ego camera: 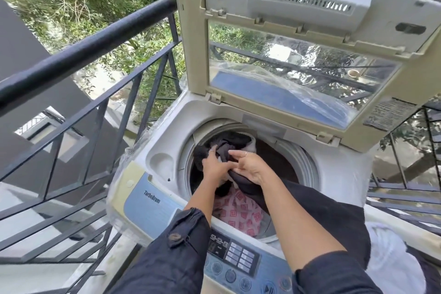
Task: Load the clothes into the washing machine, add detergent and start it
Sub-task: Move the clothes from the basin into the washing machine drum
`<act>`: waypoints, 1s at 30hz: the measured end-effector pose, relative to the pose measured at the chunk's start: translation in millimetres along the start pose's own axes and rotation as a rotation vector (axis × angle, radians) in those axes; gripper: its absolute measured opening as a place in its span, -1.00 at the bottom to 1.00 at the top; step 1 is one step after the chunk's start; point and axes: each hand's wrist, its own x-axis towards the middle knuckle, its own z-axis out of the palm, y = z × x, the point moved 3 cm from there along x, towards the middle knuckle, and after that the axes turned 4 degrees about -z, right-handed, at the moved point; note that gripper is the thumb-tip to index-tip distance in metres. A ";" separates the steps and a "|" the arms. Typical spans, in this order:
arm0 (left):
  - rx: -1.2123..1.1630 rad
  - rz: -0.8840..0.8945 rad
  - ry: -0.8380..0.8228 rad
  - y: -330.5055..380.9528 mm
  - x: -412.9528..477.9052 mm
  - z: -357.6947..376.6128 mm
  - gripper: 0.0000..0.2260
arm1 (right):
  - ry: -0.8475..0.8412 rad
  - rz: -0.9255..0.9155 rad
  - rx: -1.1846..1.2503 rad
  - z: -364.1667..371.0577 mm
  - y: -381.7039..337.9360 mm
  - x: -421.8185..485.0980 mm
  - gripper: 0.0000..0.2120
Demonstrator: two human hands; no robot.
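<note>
Left hand: left hand (216, 166) has its fingers curled into the dark garment (229, 144), a full grip.
Right hand: right hand (251, 167) is touching the left, its fingers pinching the same garment.
Garment: bunched just beyond both hands, inside the washing machine (167, 131) opening; its tail runs under my right wrist and out over the rim.
Below hands: pink printed cloth (238, 212), already in the drum.
Handling: I judge it soft, light and limp — it will sag and trail. Take gathered folds, not a single edge, then collect the tail.
Near right elbow: white cloth (391, 258), not yet loaded.
</note>
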 end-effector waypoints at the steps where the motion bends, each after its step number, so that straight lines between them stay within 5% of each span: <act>1: 0.001 -0.009 0.027 -0.2 -1.6 3.0 -0.32 | 0.041 -0.006 -0.134 1.0 -4.8 0.4 -0.50; 4: -0.082 -0.114 0.191 -6.1 -6.1 0.1 -0.65 | 0.143 -0.008 -0.781 -3.3 -23.6 -4.4 -0.53; 6: -0.165 -0.196 0.277 -11.7 -6.5 -8.4 -0.72 | 0.140 0.076 -1.276 -14.6 -33.5 -10.6 -0.32; 8: -0.239 -0.232 0.308 -11.5 -4.8 -14.6 -0.72 | 0.059 0.222 -1.478 -24.1 -34.1 -16.1 -0.26; 12: -0.391 -0.308 0.284 1.1 -1.5 -11.7 -0.65 | 0.195 0.163 -1.217 -26.6 -29.4 -12.4 -0.67; 16: -0.707 -0.385 0.191 6.3 3.1 -11.0 -0.54 | 0.224 -0.229 -0.971 -12.8 -33.7 -0.6 -0.62; 19: -0.816 -0.494 0.072 5.8 1.4 -11.7 -0.56 | 0.153 -0.347 -0.704 6.2 -33.0 5.4 -0.64; 21: -0.775 -0.585 -0.041 5.3 -5.1 -12.1 -0.54 | 0.045 -0.325 -0.570 24.1 -29.5 7.5 -0.64; 23: -0.735 -0.666 -0.118 1.1 -9.6 -11.8 -0.29 | -0.006 -0.247 -0.343 36.2 -25.5 8.0 -0.63; 26: -0.765 -0.744 -0.113 -4.0 -14.9 -14.0 -0.15 | -0.043 -0.112 -0.066 42.5 -15.5 9.0 -0.83; 30: -0.739 -0.681 -0.110 3.3 -14.3 -16.8 -0.35 | 0.114 0.104 -0.288 27.2 -2.2 5.2 -0.68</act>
